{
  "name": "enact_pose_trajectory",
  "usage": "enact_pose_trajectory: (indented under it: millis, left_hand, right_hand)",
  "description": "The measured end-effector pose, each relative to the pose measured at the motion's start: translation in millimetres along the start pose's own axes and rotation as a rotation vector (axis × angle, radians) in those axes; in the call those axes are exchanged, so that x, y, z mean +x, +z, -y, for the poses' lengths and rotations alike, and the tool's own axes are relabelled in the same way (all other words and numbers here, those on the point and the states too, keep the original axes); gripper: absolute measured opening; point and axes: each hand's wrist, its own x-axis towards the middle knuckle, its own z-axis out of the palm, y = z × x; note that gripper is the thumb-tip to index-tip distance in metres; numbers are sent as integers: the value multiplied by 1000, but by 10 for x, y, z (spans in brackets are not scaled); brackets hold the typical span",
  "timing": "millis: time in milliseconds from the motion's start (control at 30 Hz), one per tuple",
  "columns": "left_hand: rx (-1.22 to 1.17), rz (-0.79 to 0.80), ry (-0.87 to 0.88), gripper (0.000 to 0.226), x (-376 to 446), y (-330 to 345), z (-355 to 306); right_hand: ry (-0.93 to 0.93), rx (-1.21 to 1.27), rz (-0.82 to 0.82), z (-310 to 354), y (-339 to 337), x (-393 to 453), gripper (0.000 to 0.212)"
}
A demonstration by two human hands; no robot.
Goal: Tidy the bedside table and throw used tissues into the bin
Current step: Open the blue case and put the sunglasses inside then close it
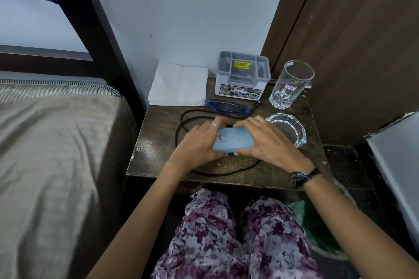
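Person sitting at the bedside table (pixel 156 136), left hand (pixel 199 142) and right hand (pixel 265 140) gripping a blue phone (pixel 233 140) between curled fingers mid-table, tissues (pixel 179 84) lying at back left, 1 glass (pixel 290 84) standing back right.

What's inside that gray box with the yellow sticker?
The gray box has several open compartments, and the parts that show look empty. The compartment floors are hidden by its walls, so small things could sit there unseen.
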Motion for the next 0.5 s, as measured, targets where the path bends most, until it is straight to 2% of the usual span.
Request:
enact_pose_trajectory:
  millis: [133, 300, 500]
  left_hand:
    - [-203, -73, -105, 83, -76, 47, 190]
    - [-434, -124, -190, 81, -151, 90, 333]
    - [-439, -129, -208, 84, -180, 142, 375]
  right_hand:
    - [51, 49, -33, -93, 89, -65, 63]
    - [35, 34, -58, -103, 128, -70, 66]
    - [-75, -85, -100, -67, 211, -53, 69]
